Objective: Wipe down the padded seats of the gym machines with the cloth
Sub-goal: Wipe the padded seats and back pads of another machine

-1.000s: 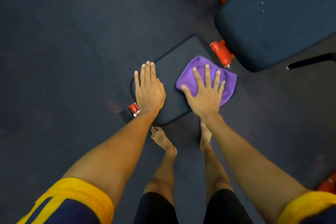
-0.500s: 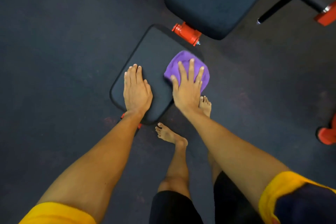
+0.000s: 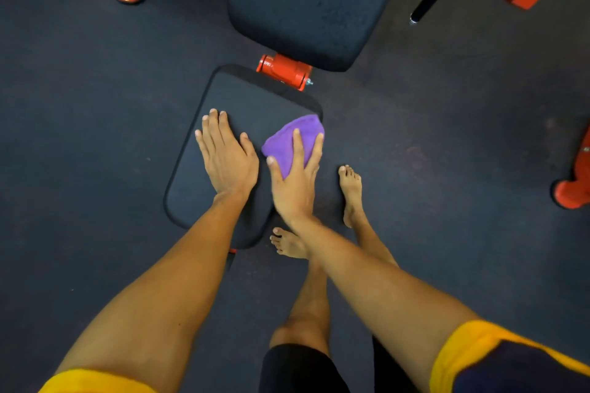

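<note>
The left arm (image 3: pixel 178 281) reaches forward and down, nearly straight, and the left hand (image 3: pixel 228 158) lies flat, palm down, on the seat (image 3: pixel 255 99), fingers straight, thumb out to the right. The right arm (image 3: pixel 367 271) angles in. The right hand (image 3: pixel 295 182), just beside the left, presses the cloth (image 3: pixel 306 128) with straight, slightly spread fingers.

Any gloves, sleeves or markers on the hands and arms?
No gloves, rings or watch visible: left hand and right hand are bare, as are the forearms. Short sleeves only: the left sleeve shows a yellow cuff, and the right sleeve is dark navy with a wide yellow cuff.
</note>
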Tool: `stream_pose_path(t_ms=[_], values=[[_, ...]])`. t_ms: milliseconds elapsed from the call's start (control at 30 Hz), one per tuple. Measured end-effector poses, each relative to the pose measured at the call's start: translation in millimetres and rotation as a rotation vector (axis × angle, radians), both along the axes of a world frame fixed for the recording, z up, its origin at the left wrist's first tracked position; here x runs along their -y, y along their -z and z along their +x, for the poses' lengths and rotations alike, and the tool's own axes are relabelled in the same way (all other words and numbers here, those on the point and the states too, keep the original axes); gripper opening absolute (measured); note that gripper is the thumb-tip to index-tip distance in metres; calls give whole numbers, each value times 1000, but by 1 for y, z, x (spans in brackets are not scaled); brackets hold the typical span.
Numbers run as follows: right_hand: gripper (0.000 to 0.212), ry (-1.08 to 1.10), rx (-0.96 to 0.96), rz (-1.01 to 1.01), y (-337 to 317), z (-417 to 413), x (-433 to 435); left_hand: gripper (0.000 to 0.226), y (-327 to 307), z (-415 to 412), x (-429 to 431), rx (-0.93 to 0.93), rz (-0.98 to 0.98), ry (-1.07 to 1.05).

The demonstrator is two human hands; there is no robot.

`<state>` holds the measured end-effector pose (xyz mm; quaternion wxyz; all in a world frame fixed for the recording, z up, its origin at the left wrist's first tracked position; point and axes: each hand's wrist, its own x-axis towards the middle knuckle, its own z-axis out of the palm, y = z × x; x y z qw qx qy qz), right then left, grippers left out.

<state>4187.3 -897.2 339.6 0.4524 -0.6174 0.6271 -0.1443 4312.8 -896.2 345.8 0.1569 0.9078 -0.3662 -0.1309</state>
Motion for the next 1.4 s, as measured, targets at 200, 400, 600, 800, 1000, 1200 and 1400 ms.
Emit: stream_pose_path(t_ms=[200, 400, 600, 800, 1000, 1200, 1400], values=[[65, 140, -75, 163, 5, 11, 120, 61, 3, -3, 3, 55, 73, 6], [63, -311, -150, -98, -4, -22, 36, 62, 1, -4, 4, 63, 85, -14], [67, -597, -359, -132, -2, -17, 123, 43, -3, 8, 31, 106, 35, -185], [68, -535, -414, 48, -8, 23, 186, 56, 7, 5, 38, 110, 71, -133], [67, -447, -304, 51, -11, -4, 139, 62, 6, 6, 44, 123, 131, -140], [64, -1036, -360, -203, 0, 53, 178, 63, 5, 6, 43, 107, 158, -147], [72, -925, -331, 15, -6, 67, 199, 64, 5, 6, 44, 107, 180, -157]])
